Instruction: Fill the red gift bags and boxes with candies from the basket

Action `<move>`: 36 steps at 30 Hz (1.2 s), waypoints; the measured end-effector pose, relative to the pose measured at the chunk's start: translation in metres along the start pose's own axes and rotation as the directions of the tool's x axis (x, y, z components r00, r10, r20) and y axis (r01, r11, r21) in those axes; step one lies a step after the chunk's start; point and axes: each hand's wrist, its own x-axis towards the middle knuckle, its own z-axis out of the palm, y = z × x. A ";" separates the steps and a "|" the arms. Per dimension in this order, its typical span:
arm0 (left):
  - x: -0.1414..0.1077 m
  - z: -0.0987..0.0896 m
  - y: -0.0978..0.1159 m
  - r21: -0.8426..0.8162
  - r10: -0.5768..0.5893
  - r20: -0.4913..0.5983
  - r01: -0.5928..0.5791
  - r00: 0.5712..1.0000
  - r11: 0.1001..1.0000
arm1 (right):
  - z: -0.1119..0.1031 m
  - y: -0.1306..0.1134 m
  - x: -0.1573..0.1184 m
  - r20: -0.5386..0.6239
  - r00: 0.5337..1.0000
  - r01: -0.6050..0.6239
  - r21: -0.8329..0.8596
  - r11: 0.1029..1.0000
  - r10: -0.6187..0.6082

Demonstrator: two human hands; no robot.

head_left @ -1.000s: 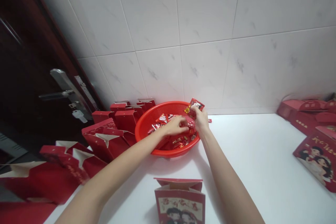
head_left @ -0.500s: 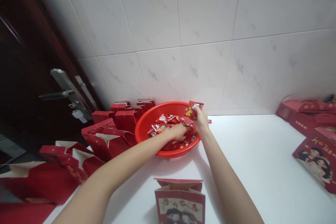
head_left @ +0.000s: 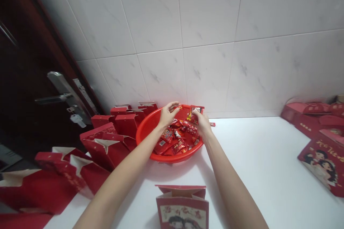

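Up off the wrapped sweets (head_left: 168, 136) comes my left hand (head_left: 166, 116), grip unclear! My right hand (head_left: 203, 123) pinches a red packet (head_left: 192, 116) by the basket's (head_left: 143, 128) far-right rim.

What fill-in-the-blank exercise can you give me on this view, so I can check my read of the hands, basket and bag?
The raised red packet is held in the person's ____ hand. The perforated basket with the wrapped packets in it is coloured ____. The bag nearest the camera has its top ____. The door handle is on the ____ side of the picture.

Missing words: right; red; open; left.
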 end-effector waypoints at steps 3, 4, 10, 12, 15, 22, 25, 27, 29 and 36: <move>-0.008 0.008 0.013 -0.110 0.084 -0.001 -0.084 0.996 0.990 | 0.001 0.000 -0.002 0.055 0.997 -0.051 -0.021 0.998 0.052; -0.012 0.011 0.018 -0.103 0.110 0.037 -0.106 0.993 0.989 | 0.001 0.000 -0.003 0.068 0.995 -0.066 -0.023 0.998 0.068; -0.024 0.021 0.030 -0.057 0.148 0.233 -0.139 0.961 0.989 | 0.001 -0.004 -0.003 0.067 0.991 -0.114 0.010 0.993 0.113; -0.024 0.021 0.029 -0.081 0.141 0.248 -0.125 0.958 0.989 | 0.001 -0.006 -0.004 0.075 0.991 -0.112 0.032 0.993 0.110; -0.023 0.021 0.029 -0.121 0.126 0.282 -0.095 0.951 0.988 | 0.001 -0.008 -0.008 0.107 0.991 -0.089 0.052 0.995 0.083; -0.015 0.009 0.040 -0.223 -0.026 0.290 0.093 0.957 0.970 | -0.002 -0.006 -0.008 0.126 0.992 -0.020 0.059 0.998 0.012; -0.009 -0.009 0.044 0.091 -0.117 0.249 0.097 0.961 0.991 | -0.005 -0.004 -0.004 0.107 0.994 -0.009 0.051 0.999 0.003; -0.007 -0.023 0.044 0.467 -0.282 0.352 0.093 0.893 0.880 | -0.007 -0.002 -0.002 0.102 0.995 -0.008 0.042 0.999 0.004; -0.009 -0.035 0.041 0.746 -0.496 0.415 0.026 0.763 0.666 | -0.008 -0.002 -0.001 0.100 0.995 -0.008 0.036 0.999 0.004; -0.025 -0.038 0.018 0.900 -0.728 0.372 -0.032 0.576 0.435 | -0.005 -0.001 -0.003 0.097 0.995 -0.007 0.028 1.000 0.005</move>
